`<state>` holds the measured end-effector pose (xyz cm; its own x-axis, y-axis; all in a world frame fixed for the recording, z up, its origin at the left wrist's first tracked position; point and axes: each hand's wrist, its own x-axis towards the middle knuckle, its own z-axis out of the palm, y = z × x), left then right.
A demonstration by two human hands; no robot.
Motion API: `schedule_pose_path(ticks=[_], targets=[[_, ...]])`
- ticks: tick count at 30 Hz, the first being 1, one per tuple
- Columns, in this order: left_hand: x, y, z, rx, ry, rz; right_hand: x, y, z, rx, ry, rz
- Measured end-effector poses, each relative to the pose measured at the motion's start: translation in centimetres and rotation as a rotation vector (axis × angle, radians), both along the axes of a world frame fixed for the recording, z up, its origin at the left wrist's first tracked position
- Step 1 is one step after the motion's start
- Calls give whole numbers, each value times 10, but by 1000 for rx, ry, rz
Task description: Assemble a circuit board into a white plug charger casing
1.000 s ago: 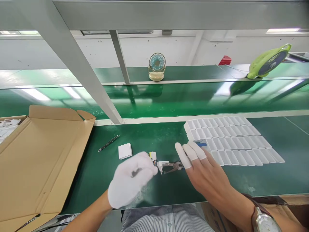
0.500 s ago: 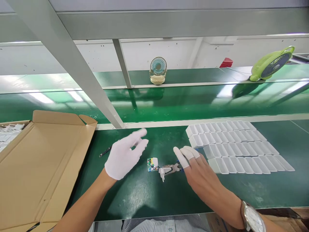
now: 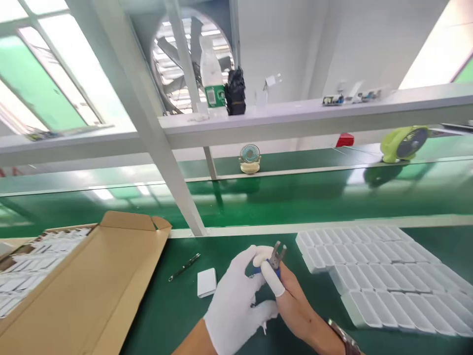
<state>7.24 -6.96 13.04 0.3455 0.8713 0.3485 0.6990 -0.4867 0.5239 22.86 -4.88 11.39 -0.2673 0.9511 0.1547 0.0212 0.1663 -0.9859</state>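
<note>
Lower centre of frame: right hand (image 3: pixel 291 305) (finger cots on) grips the pliers (image 3: pixel 275 257), tips up, fingers curled around the blue handles. Gloved left hand (image 3: pixel 236 301) closes fingers beside them above the green tabletop (image 3: pixel 177 315).

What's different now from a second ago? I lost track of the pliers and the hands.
The pliers are off the table: the right hand took them up, tip raised. The gloved left hand came in against them. The view tilted up, so the circuit board is no longer seen. The white block, tweezers, box and trays lie as before.
</note>
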Motion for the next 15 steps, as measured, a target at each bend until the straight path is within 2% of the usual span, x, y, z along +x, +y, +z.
schedule_pose_path(ticks=[5,8,11,13,15], targets=[[6,-5,16,125,-250,81,-31,-2,4,159,7,-43],[1,-10,16,175,-314,89,-43,-2,7,234,-1,-80],[-14,-13,4,244,-210,146,-46,-3,19,312,47,-47],[-28,-12,-9,299,-129,241,-43,-5,32,377,89,-33],[-42,-6,-20,307,-118,277,-38,-9,47,413,96,-23]])
